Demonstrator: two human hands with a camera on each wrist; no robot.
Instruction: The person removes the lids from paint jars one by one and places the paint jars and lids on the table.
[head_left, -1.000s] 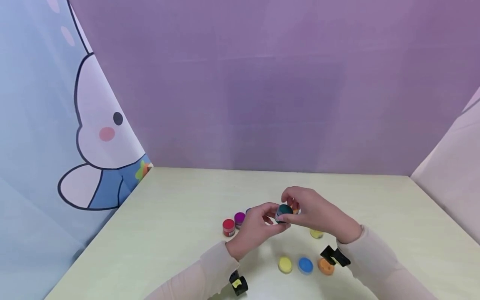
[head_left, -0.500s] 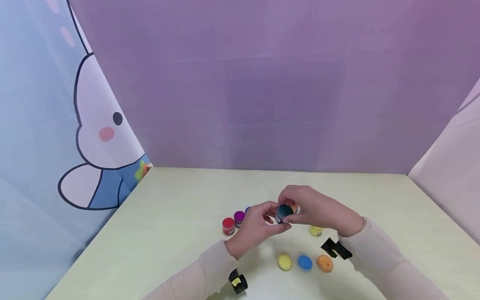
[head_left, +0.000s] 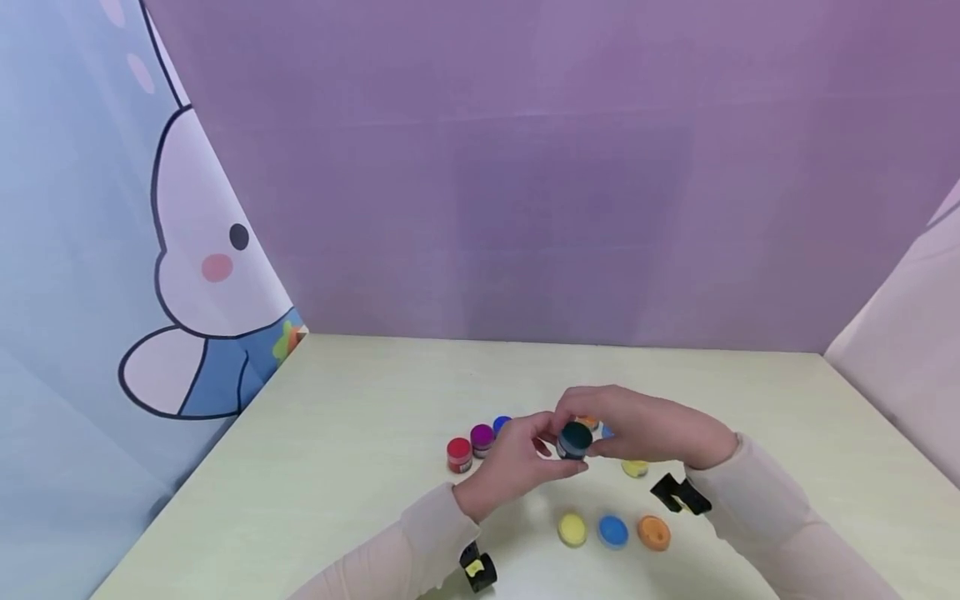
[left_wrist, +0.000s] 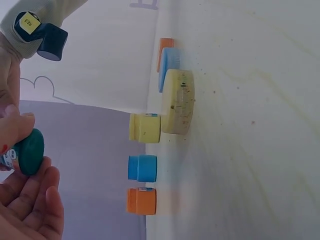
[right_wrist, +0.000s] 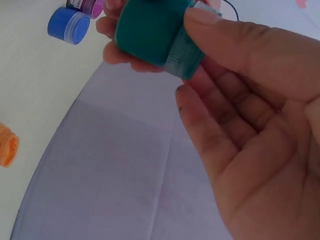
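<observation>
Left hand (head_left: pixel 510 458) and right hand (head_left: pixel 637 425) both grip the green jar (head_left: pixel 574 441), raised above the table (head_left: pixel 360 417); fingertip contact partly hidden. We'd steady the base, twisting gently, well above the yellow lid (head_left: pixel 572 530)

Green jar (right_wrist: pixel 150 32): plastic by look, smooth body, finely ribbed band. Yellow disc (left_wrist: pixel 178 101): plastic-looking, matt, side flecked with dark specks. Surface (head_left: pixel 345 417): smooth, low sheen, faintly streaked in left-wrist view. Purple backdrop (head_left: pixel 570 183): cloth, matt, fold creases. Sleeve (head_left: pixel 772 521): matt cloth.
</observation>
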